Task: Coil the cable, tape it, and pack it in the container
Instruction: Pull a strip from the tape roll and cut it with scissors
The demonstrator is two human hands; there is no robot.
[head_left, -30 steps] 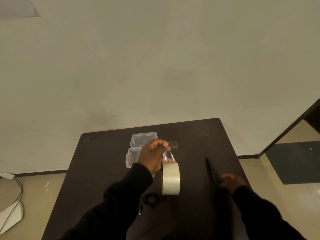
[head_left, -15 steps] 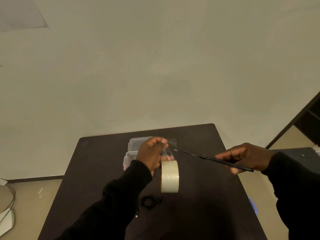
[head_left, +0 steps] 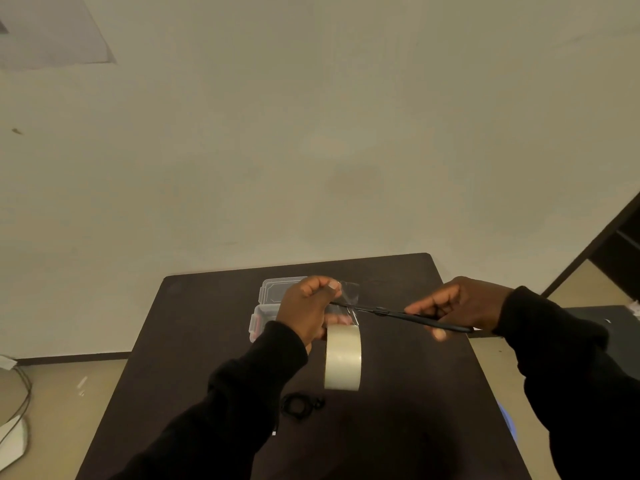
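Note:
My left hand [head_left: 306,310] pinches a pulled-out strip of clear tape [head_left: 348,297] above the dark table [head_left: 398,427]; the tape roll [head_left: 343,358] hangs from that strip just below my fingers. My right hand [head_left: 460,304] grips black scissors [head_left: 398,314], whose blades reach left across the strip between my fingers and the roll. A small black coiled cable [head_left: 298,405] lies on the table below the roll. A clear plastic container [head_left: 277,292] with red latches stands open behind my left hand, partly hidden by it.
A plain wall rises behind the table's far edge. On the floor at the left lie a white device [head_left: 12,441] and grey cords [head_left: 24,389]. A dark doorway and a dark mat [head_left: 616,323] are at the right.
My right hand picked the scissors up from the table's right side and brought them left to the tape strip. My left hand has kept the strip and the hanging roll almost still.

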